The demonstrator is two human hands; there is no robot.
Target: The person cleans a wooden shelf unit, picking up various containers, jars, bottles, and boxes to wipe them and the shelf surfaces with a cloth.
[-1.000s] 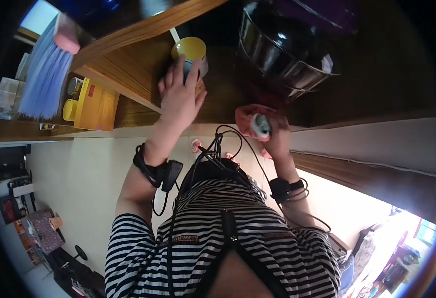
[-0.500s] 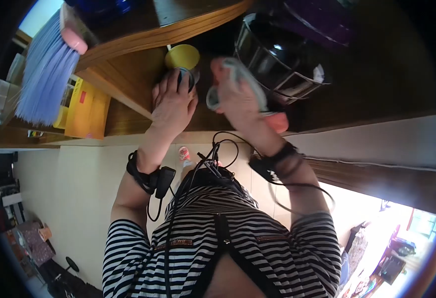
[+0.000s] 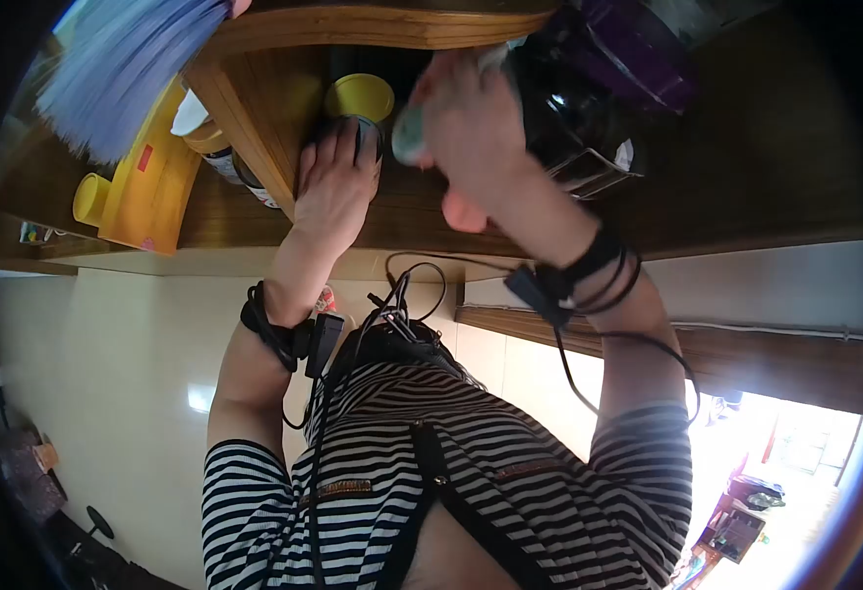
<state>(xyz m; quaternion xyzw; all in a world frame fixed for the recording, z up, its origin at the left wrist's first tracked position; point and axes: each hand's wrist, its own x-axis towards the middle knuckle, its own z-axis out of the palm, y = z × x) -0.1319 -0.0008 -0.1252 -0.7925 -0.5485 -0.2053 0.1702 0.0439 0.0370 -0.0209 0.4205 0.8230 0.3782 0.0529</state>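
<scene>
My left hand is closed over a dark-topped round container on the wooden shelf, its fingers curled at the rim. Right behind that container is a yellow round lid. My right hand, slightly blurred, grips a pale green and pink cloth against the shelf. A pink end of the cloth hangs out below the wrist. Close to the right of this hand stands a dark glossy container, partly hidden by the hand and forearm.
A wooden divider rises left of my left hand. Beyond it are a yellow box, jars and a blue-bristled brush. A purple container sits at the back right. The upper shelf edge overhangs the work. Black cables hang from both wrists.
My right hand has moved deeper into the shelf with the cloth. My left hand stays on the dark-topped container. The view has shifted, showing more jars left of the divider.
</scene>
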